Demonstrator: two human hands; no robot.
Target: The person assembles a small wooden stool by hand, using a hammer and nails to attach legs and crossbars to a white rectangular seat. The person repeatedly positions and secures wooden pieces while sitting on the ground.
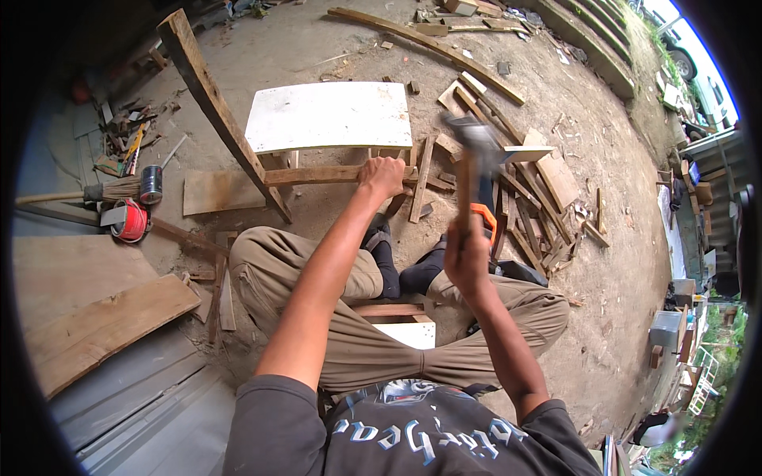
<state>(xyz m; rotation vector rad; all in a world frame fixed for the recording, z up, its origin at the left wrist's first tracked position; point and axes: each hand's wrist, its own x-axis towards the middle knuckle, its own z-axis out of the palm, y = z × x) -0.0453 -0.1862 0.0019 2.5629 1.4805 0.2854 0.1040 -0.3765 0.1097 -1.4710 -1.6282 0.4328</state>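
I have my left grip (pixel 382 176) clasped over the rail (pixel 317 175) near its right end, its left end meeting the post (pixel 225 117); my right grip (pixel 467 252) is wrapped around the hammer (pixel 467 178), held up and motion-blurred before the woodpile (pixel 557 182); I judge the rail stiff, rough and fairly light, best pinned by that right end; the hammer should feel head-heavy, so I'd hold it low.

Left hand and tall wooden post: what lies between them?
In the head view, a wooden bar runs between the left hand and the tall post.
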